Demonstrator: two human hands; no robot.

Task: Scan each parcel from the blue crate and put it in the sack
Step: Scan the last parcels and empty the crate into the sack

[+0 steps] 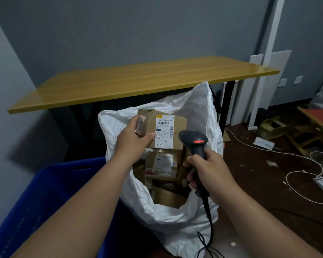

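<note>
With your left hand (pixel 132 141) gripping the parcel (pixel 162 131) over the open sack (pixel 175 220) and your right hand (pixel 209 172) wrapped round the scanner (pixel 196 144), tilt its label squarely toward the scanner, which seems lit, before dropping it in.

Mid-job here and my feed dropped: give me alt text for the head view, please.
The left hand holds a labelled cardboard parcel above the open white sack, while the right hand grips a black handheld scanner aimed at it. More parcels lie inside the sack; a blue crate sits at lower left, a wooden table behind.
</note>
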